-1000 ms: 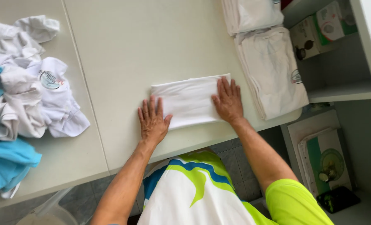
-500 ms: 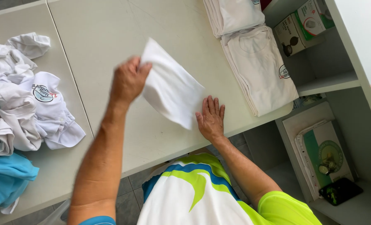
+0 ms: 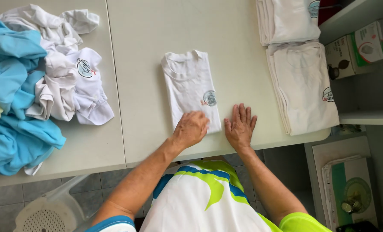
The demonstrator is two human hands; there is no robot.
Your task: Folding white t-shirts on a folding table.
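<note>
left of the folded white t-shirt [image 3: 191, 90] lies a heap of loose shirts [image 3: 36, 81]. the left hand [image 3: 190, 129] presses its near hem, fingers curled; the right hand [image 3: 240, 127] lies flat beside it, fingers spread. soft, light, floppy: best lifted by the folded edges.

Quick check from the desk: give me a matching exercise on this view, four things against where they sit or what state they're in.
Things:
1. folded shirt
2. left hand
3. right hand
4. blue clothes

States:
a. flat on the bare table, beside the shirt
b. heaped loose at the far left
c. lying neat at the table's middle, collar away from the person
d. resting on the shirt's near end

Pairs: 1-c, 2-d, 3-a, 4-b
</note>
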